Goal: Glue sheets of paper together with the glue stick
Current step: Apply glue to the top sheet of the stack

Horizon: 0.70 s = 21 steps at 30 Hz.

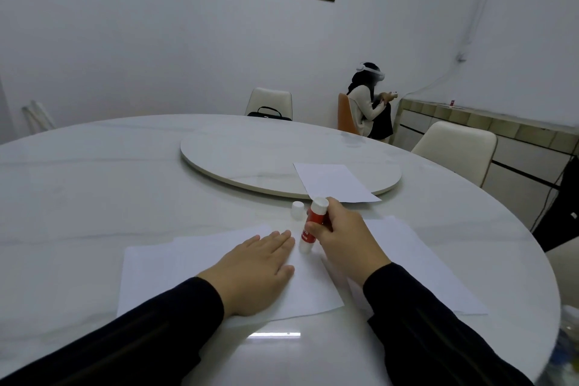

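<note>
My right hand [344, 235] grips a red and white glue stick [313, 226], tilted with its lower end down on a white paper sheet [175, 276] lying in front of me. My left hand [257, 269] lies flat on that sheet with straight fingers, just left of the glue stick's tip. The stick's white cap [297, 209] stands on the table a little beyond. A second sheet [416, 257] lies to the right, partly under my right arm. A third sheet [332, 182] rests partly on the turntable.
The white round table [94, 197] carries a raised turntable [250, 153] in its middle. Chairs stand beyond the far edge, one holding a black bag [269, 113]. A person [369, 103] sits by the back wall beside a low cabinet [470, 122].
</note>
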### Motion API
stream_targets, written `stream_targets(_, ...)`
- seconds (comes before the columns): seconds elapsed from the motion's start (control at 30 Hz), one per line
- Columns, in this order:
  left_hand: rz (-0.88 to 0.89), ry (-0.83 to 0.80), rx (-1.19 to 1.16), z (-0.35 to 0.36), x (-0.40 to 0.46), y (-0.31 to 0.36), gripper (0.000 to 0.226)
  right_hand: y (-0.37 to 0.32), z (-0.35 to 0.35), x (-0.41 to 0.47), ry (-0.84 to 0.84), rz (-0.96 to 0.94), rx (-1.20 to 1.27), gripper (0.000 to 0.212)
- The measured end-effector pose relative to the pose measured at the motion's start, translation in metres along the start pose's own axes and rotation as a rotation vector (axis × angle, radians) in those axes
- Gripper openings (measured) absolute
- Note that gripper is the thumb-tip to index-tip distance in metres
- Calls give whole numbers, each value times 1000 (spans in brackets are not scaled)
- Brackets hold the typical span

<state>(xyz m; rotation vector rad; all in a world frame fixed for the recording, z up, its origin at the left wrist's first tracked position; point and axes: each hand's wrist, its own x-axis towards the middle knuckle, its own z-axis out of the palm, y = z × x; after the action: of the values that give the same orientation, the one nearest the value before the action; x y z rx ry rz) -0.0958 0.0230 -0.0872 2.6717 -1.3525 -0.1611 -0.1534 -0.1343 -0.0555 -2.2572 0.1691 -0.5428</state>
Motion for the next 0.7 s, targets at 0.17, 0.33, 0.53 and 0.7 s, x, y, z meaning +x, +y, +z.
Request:
stream_targets(0.17, -4, -24, 2, -1, 2, -1, 57, -6, -15, -30, -27, 12, -68, 4)
stream_targets(0.33, 2, -72, -34, -4, 3, -5, 57, -4, -29, -64, -70, 2, -78, 7)
stream_targets(0.53, -39, -306, -202, -34, 5, -13, 70, 12, -41, -77, 52, 71, 532, 16)
stream_targets(0.7, -161, -26, 155, -29, -10, -11, 66, 20, -49, -75, 403, 59, 859, 10)
